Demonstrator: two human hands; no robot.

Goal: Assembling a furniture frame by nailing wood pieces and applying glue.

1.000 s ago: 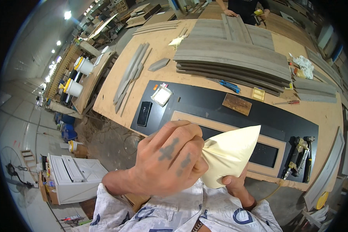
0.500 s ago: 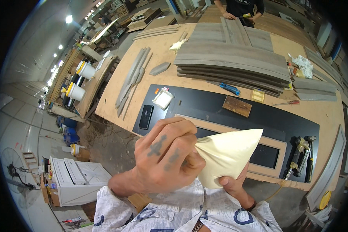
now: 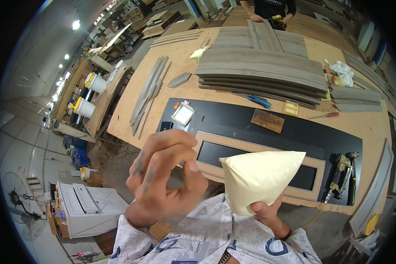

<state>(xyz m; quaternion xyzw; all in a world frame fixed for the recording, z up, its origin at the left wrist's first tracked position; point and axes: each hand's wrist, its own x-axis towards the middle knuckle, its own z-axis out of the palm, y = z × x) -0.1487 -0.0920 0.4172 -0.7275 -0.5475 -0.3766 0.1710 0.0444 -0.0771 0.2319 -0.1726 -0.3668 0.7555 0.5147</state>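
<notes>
A plump, pale-yellow plastic bag [image 3: 260,178], filled and pointed at its right corner, stands up in front of my shirt. My right hand [image 3: 268,212] grips it at the lower right, with the thumb across its front; the other fingers are behind it. My left hand [image 3: 167,176] hovers to the left of the bag, apart from it. Its fingers are loosely bent, with a gap inside the curl, and nothing shows in them. Slight blur softens this hand. Beyond the bag, a light wooden frame [image 3: 319,182] lies on a black panel [image 3: 233,119].
Stacked grey boards [image 3: 259,66] lie on the worktable [image 3: 185,94]. A brown block [image 3: 268,121], blue-handled pliers [image 3: 259,101], a white container [image 3: 183,114] and a nail gun [image 3: 340,174] are within the table area. Another person [image 3: 270,11] stands at the far side.
My left hand has let go of the bag's left side and moved left and slightly down. The bag now shows its left corner, still in my right hand.
</notes>
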